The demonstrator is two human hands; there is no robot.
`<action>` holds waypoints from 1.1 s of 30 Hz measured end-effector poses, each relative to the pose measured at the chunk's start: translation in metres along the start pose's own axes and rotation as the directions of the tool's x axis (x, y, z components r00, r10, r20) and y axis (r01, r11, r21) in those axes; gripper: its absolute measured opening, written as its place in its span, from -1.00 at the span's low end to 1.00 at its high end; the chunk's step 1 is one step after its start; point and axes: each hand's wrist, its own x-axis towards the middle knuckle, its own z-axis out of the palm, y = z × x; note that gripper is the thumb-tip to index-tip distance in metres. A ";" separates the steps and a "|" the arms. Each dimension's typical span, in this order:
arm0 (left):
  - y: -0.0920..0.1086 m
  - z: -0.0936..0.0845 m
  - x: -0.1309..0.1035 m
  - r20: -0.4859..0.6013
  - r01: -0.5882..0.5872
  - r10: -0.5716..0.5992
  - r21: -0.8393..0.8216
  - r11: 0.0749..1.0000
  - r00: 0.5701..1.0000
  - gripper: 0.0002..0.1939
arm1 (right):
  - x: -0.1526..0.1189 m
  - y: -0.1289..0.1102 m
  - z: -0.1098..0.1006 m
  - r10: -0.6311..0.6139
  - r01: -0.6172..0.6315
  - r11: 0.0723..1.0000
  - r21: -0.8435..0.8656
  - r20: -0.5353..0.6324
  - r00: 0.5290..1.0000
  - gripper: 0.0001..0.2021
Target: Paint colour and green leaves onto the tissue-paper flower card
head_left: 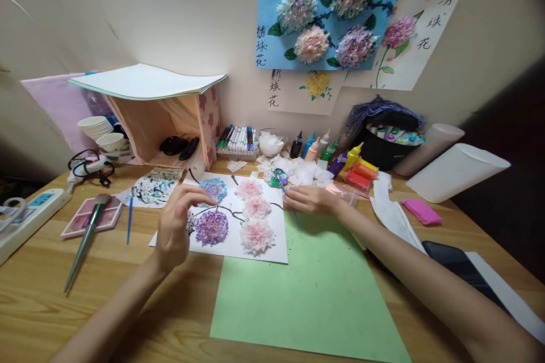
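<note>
My right hand [313, 199] grips a thin blue paintbrush [294, 214] at its fingertips. The brush's upper end lies over a small palette [272, 177] smeared with green and purple paint. My left hand [174, 227] hovers over the left edge of a white sheet [264, 256], fingers bent and apart, holding nothing that I can see. On this sheet are tissue-paper flowers: a blue one [213, 190], a purple one [212, 228] and several pink ones [256, 236]. Dark painted branches run between them. Part of a black-and-white flower is hidden behind my left hand.
A green sheet [306, 300] lies partly beneath the white one. Behind are torn tissue [304, 171], paint bottles [327, 152], markers [238, 139] and a pink box [208, 119]. Left stand a large makeup brush [85, 244], another paintbrush [130, 218] and a power strip [34, 221].
</note>
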 end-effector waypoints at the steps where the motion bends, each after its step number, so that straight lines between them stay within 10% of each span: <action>1: -0.011 -0.004 -0.002 -0.011 -0.033 0.034 0.057 0.998 0.999 -0.50 | 0.001 -0.001 -0.003 -0.024 0.024 1.000 -0.004 -0.020 1.000 -0.81; 4: -0.029 -0.014 -0.011 0.050 -0.136 0.129 0.164 0.977 0.990 -0.54 | 0.006 -0.007 -0.003 0.086 -0.084 0.996 0.018 -0.250 0.964 -0.81; 9: -0.034 -0.007 -0.027 0.273 -0.289 0.238 0.164 0.943 0.932 -0.59 | 0.009 -0.016 0.019 0.577 -0.440 0.808 0.392 -0.376 0.725 -0.70; 12: -0.036 0.000 -0.032 0.351 -0.378 0.302 0.172 0.910 0.886 -0.64 | 0.006 -0.015 0.028 0.606 -0.471 0.780 0.412 -0.310 0.733 -0.67; 25: -0.034 0.008 -0.035 0.323 -0.284 0.219 0.169 0.944 0.920 -0.57 | 0.000 -0.014 0.033 0.609 -0.494 0.772 0.399 -0.243 0.755 -0.70; 33: -0.031 0.012 -0.036 0.358 -0.300 0.238 0.127 0.946 0.903 -0.55 | 0.017 -0.044 0.019 0.736 -0.365 0.590 0.721 -0.294 0.610 -0.73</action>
